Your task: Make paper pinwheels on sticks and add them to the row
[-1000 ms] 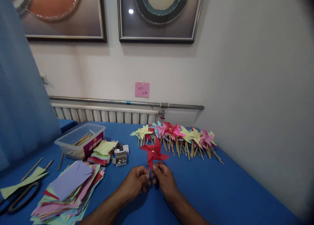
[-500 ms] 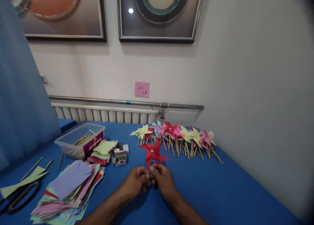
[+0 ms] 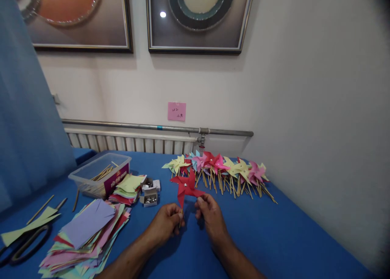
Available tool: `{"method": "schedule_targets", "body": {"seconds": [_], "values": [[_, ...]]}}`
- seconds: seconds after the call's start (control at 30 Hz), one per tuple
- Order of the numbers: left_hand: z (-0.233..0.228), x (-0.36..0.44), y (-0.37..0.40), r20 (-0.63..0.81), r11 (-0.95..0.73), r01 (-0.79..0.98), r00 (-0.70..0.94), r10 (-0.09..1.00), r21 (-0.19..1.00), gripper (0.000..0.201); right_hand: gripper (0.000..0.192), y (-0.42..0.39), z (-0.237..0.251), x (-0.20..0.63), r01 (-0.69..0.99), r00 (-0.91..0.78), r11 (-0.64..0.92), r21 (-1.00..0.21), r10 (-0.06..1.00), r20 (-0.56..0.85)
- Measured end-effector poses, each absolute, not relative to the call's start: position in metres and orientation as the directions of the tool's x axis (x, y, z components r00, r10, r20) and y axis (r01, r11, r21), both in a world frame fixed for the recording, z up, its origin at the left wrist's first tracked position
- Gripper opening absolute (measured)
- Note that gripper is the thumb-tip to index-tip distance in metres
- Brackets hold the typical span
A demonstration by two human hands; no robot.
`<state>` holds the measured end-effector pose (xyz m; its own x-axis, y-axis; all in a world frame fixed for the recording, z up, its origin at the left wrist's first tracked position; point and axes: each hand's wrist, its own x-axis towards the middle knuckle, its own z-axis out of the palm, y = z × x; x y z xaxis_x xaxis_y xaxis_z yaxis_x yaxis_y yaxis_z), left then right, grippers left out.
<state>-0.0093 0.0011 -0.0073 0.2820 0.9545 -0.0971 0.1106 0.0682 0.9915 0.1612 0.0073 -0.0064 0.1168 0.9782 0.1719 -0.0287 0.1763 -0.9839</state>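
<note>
A red paper pinwheel (image 3: pixel 185 186) with a metal pin at its centre stands on a thin wooden stick above the blue table (image 3: pixel 274 234). My left hand (image 3: pixel 166 224) pinches the stick just under the wheel. My right hand (image 3: pixel 210 216) is close beside it, its fingertips pinched on the tip of the wheel's lower right blade. A row of finished pinwheels (image 3: pixel 219 165) in yellow, pink, red and light blue lies just behind, near the wall.
A clear plastic box (image 3: pixel 100 171) with wooden sticks sits at the left. Nearby are a small open box of metal pins (image 3: pixel 150 195), stacks of coloured paper squares (image 3: pixel 85 230), loose sticks and black scissors (image 3: pixel 24 244). A wall rises close at the right.
The pinwheel has shifted a little left and away. My hands have drawn apart: the left stays on the stick, the right has moved to the blade tip.
</note>
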Motion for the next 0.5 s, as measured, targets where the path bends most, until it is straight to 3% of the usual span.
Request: {"method": "schedule_targets", "body": {"seconds": [0.5], "values": [[-0.0030,-0.0074,-0.0040,-0.092,0.037,0.185,0.297,0.950,0.982,0.024,0.044,0.0093,-0.0073,0.1671,-0.100,0.146,0.131,-0.986,0.983,0.115]]}}
